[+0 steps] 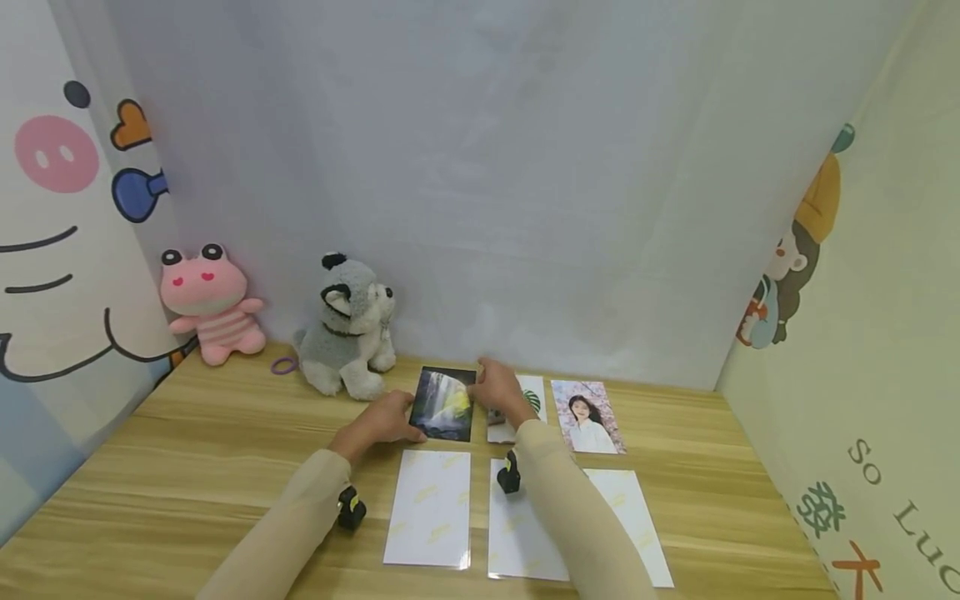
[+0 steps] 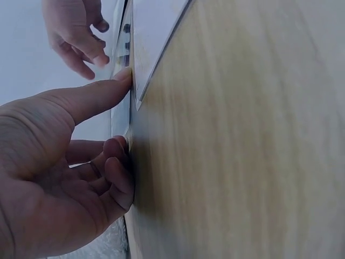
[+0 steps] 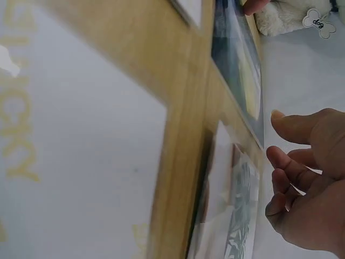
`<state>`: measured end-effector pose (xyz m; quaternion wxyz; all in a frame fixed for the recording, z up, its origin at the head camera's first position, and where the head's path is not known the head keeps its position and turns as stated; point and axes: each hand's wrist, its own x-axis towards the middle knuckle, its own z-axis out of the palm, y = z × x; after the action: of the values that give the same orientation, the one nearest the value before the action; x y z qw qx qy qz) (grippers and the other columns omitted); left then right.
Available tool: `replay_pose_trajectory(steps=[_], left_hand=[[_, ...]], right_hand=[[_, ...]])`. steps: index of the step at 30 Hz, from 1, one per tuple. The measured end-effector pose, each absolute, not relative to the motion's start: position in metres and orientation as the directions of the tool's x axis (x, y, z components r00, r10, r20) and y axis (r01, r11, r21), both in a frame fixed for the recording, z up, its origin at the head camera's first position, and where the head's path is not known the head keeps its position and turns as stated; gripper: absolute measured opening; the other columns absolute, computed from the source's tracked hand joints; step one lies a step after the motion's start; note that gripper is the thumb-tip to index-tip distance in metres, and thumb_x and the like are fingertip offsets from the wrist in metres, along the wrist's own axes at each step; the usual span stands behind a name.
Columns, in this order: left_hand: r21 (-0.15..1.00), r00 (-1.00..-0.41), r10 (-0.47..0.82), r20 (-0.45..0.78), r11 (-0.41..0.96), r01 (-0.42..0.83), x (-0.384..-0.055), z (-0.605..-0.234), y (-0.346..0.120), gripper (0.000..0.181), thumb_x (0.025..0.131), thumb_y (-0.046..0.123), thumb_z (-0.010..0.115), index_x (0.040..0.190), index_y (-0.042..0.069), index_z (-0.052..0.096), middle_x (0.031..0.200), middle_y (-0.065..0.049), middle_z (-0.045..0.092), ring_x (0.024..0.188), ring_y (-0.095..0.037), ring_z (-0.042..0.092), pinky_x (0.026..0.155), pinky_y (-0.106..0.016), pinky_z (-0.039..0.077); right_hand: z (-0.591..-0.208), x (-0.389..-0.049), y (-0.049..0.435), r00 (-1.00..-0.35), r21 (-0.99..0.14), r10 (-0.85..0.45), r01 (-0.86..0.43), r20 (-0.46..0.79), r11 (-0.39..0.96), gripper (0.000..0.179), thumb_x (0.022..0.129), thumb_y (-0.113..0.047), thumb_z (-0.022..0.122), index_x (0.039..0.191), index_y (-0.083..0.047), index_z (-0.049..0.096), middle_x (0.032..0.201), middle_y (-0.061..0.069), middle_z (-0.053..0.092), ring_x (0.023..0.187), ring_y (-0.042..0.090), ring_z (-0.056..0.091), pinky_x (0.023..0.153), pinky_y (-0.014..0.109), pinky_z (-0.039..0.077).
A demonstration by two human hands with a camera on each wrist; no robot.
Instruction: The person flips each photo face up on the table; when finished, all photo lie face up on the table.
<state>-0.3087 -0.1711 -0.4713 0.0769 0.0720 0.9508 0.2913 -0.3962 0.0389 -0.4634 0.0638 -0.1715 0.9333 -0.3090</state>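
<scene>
Wood-grain counter (image 1: 705, 500) | waterfall photo (image 1: 442, 407) flat, left of leaf-print photo (image 1: 535, 396), apparently for an even row | left hand (image 1: 386, 417) relaxed, thumb and fingers at its left edge, likely steadying it | right hand (image 1: 501, 390) loose, holding nothing, beside its right edge

Three picture cards (image 1: 442, 406) lying in the far row, three white sheets (image 1: 427, 508) lying in the near row, two plush toys (image 1: 348, 333) sitting far left, one purple ring (image 1: 285, 373) lying between them, two hands (image 1: 385, 419) showing, two wrist cameras (image 1: 350, 508) being worn.
</scene>
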Motion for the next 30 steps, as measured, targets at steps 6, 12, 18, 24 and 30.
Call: replay_pose_trajectory(steps=[6, 12, 18, 24, 30], left_hand=[[0.634, -0.979, 0.173, -0.108, 0.771, 0.066, -0.309, -0.475, -0.176, 0.080, 0.079, 0.025, 0.085, 0.137, -0.016, 0.048, 0.138, -0.034, 0.053, 0.128, -0.047, 0.052, 0.106, -0.054, 0.044], [0.684, -0.978, 0.175, -0.114, 0.728, 0.050, -0.307, -0.475, -0.182, 0.082, 0.080, 0.024, 0.084, 0.141, -0.014, 0.044, 0.132, -0.033, 0.057, 0.112, -0.041, 0.062, 0.096, -0.052, 0.050], [0.715, -0.985, 0.162, -0.053, 0.695, 0.076, -0.305, -0.477, -0.179, 0.077, 0.084, 0.024, 0.080, 0.144, -0.007, 0.043, 0.085, -0.013, 0.065, 0.065, -0.017, 0.054, 0.061, -0.034, 0.047], [0.665, -0.976, 0.166, 0.139, 0.715, 0.217, -0.299, -0.469, -0.150, 0.065, 0.088, 0.021, 0.077, 0.141, -0.004, 0.050, 0.061, 0.000, 0.048, 0.053, -0.012, 0.038, 0.051, -0.026, 0.032], [0.565, -0.934, 0.233, 0.270, 0.747, 0.350, -0.286, -0.464, -0.106, 0.054, 0.087, 0.022, 0.077, 0.134, 0.001, 0.058, 0.081, -0.005, 0.058, 0.068, -0.015, 0.048, 0.060, -0.030, 0.039]], right_hand=[[-0.451, -0.394, 0.053, -0.938, -0.684, -0.346, -0.253, 0.000, 0.684, 0.060, 0.097, -0.017, 0.065, 0.150, -0.001, 0.041, 0.104, 0.015, 0.066, 0.081, 0.023, 0.063, 0.073, 0.038, 0.051], [-0.438, -0.388, 0.079, -0.940, -0.769, -0.338, -0.254, 0.052, 0.586, 0.056, 0.098, -0.015, 0.064, 0.148, -0.001, 0.044, 0.105, 0.016, 0.066, 0.092, 0.031, 0.064, 0.079, 0.040, 0.052], [-0.424, -0.374, 0.109, -0.945, -0.837, -0.324, -0.220, 0.054, 0.502, 0.056, 0.099, -0.014, 0.062, 0.149, 0.000, 0.042, 0.105, 0.016, 0.064, 0.104, 0.037, 0.062, 0.088, 0.043, 0.051], [-0.419, -0.360, 0.141, -0.958, -0.859, -0.280, -0.190, 0.057, 0.476, 0.055, 0.098, -0.015, 0.063, 0.148, -0.002, 0.044, 0.110, 0.015, 0.063, 0.102, 0.026, 0.061, 0.085, 0.034, 0.051], [-0.411, -0.339, 0.171, -0.965, -0.863, -0.252, -0.187, 0.072, 0.469, 0.052, 0.098, -0.012, 0.062, 0.146, -0.001, 0.045, 0.112, 0.019, 0.065, 0.094, 0.021, 0.061, 0.079, 0.034, 0.051]])
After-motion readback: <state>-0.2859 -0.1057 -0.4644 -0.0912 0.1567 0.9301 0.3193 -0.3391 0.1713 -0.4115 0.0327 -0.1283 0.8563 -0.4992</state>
